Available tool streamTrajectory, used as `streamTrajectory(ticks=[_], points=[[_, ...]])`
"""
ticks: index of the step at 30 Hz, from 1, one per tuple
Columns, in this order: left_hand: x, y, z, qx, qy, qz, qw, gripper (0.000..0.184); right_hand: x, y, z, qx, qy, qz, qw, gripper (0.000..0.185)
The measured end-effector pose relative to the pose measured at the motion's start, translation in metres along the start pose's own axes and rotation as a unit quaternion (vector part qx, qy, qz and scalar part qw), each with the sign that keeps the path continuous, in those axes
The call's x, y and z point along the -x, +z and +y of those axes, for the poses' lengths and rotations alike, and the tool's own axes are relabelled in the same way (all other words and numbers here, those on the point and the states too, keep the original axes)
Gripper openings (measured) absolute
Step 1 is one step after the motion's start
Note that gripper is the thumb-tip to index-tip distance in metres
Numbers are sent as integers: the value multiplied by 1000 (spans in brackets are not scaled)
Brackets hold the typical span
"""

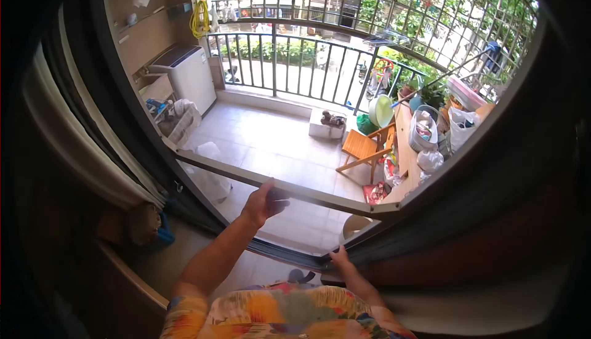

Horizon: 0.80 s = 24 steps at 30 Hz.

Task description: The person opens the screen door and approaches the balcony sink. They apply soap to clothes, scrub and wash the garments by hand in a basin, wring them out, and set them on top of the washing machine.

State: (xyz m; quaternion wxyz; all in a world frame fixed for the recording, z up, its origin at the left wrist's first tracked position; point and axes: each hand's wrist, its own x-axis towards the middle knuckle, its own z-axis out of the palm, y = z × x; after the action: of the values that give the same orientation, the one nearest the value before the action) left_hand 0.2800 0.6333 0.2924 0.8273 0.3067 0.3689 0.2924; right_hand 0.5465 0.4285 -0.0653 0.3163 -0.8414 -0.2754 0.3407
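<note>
A long grey metal bar (295,195) spans the balcony doorway at an angle in front of me. My left hand (261,205) is at the middle of this bar, with one finger reaching up over it. The other fingers are loosely bent below the bar, apart from the raised one. Lower and to the right, my right hand (342,259) is at the edge of the dark door frame (369,240). Its thumb side shows, and the remaining fingers are partly hidden against the frame.
Past the doorway lies a tiled balcony with a white washing machine (192,79), a folding wooden chair (363,147) and a white box (326,123). A wooden shelf (404,136) with tubs and bags lines the right. A railing (274,62) closes the far side; curtains (80,136) hang left.
</note>
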Motion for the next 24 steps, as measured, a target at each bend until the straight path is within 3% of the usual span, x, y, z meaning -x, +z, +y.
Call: streamTrajectory(ticks=[2, 4, 5, 6, 9, 11, 13, 15, 17, 18, 19, 21, 24], points=[[-6, -2, -3, -3, 28, 38, 999, 39, 17, -29, -29, -63, 102, -57, 991, 72], [3, 5, -1, -11, 47, 72, 996, 34, 10, -33, -24, -38, 93, -35, 994, 71], [6, 4, 1, -9, 54, 76, 996, 33, 4, -34, -13, -28, 89, -24, 995, 71], [8, 2, 4, -9, 61, 80, 995, 32, -41, -6, 51, -23, 156, 5, 988, 66], [14, -6, 18, -1, 88, 122, 989, 31, -22, -30, 8, -102, 244, -12, 964, 46], [8, -30, 28, 8, 112, 147, 983, 29, -1, -37, -36, -206, 252, -4, 945, 41], [2, -60, 39, 42, 139, 183, 972, 27, 8, -29, -69, -231, 212, -63, 947, 35], [-1, -90, 56, 55, 153, 207, 965, 26, 9, -17, -103, -178, 116, -184, 960, 29], [-9, -128, 70, 56, 171, 196, 964, 29, 5, 10, -137, 39, -19, -215, 976, 16], [-12, -146, 76, 81, 205, 196, 956, 30, 3, 26, -149, 110, -68, -221, 967, 18], [-18, -157, 79, 107, 238, 196, 945, 31, 1, 42, -162, 148, -88, -239, 955, 20], [-1, -145, 103, 95, 250, 315, 911, 34, -6, 74, -186, 192, -103, -283, 934, 24], [2, -173, 91, 40, 235, 260, 936, 34, -12, 115, -226, 232, -98, -351, 902, 30]])
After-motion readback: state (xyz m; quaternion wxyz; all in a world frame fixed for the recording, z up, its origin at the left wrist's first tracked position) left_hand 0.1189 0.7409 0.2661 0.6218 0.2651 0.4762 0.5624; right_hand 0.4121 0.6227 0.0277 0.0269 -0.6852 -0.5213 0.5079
